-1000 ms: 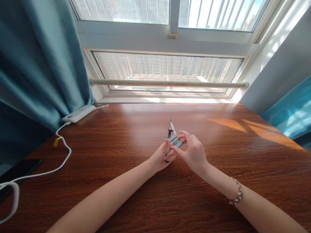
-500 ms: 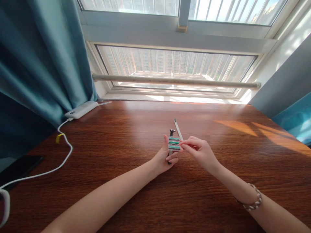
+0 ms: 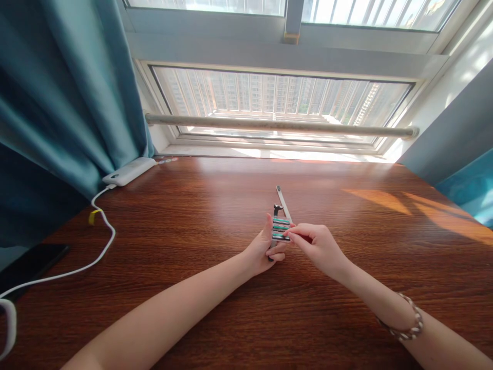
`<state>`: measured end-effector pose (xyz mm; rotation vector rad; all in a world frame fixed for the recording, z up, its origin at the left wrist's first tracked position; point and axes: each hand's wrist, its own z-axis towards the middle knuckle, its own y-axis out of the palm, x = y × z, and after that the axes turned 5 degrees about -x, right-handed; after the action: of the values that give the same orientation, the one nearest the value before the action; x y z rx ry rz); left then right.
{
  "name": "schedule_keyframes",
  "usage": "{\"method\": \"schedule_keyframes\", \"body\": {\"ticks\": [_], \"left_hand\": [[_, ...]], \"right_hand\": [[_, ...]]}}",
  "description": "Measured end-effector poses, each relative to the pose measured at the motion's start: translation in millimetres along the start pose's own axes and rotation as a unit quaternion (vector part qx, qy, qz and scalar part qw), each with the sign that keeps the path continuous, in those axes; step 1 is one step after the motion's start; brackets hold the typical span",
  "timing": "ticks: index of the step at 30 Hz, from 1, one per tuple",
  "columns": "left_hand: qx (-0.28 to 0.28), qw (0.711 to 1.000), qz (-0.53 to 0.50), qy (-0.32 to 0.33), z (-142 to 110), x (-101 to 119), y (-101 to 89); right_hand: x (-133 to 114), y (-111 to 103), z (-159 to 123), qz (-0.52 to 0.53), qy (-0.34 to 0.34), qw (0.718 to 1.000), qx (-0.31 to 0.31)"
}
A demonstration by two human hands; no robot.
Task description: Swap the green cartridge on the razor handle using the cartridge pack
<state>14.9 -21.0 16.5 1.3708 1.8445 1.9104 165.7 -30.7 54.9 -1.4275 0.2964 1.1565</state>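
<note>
My left hand (image 3: pixel 262 252) is closed round the dark handle of a razor (image 3: pixel 277 209), whose bare head points away from me. Over the handle, the same hand holds a pack of razor cartridges (image 3: pixel 281 229), with several green-striped cartridges in a column and the left thumb along its left edge. My right hand (image 3: pixel 314 244) pinches at the pack's right edge with thumb and forefinger. What lies between these fingertips is too small to make out. Just behind the hands lies a slim white stick with a dark end (image 3: pixel 284 203), like a toothbrush, partly hidden.
A brown wooden table (image 3: pixel 215 190) runs up to the window. At the back left lies a white power strip or adapter (image 3: pixel 130 172) with a white cable (image 3: pixel 111 234). A dark flat device (image 3: pixel 42 259) rests at the left edge. Blue curtains (image 3: pixel 92 77) hang on the left.
Both hands and the pack sit slightly further right in view, partly because the camera has shifted. The right fingertips have moved a little along the pack's edge.
</note>
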Motion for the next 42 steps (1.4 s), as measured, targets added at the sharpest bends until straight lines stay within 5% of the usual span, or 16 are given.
{"method": "schedule_keyframes", "body": {"ticks": [12,42], "left_hand": [[0.001,1.000,0.025,0.003,1.7,-3.1,-3.8],[-0.020,0.999,0.027,0.012,1.6,-3.5,-3.2]], "right_hand": [[-2.3,-0.8,-0.6,-0.026,0.046,0.998,-0.018],[2.0,2.8,-7.3,-0.229,-0.115,0.965,0.048]]}}
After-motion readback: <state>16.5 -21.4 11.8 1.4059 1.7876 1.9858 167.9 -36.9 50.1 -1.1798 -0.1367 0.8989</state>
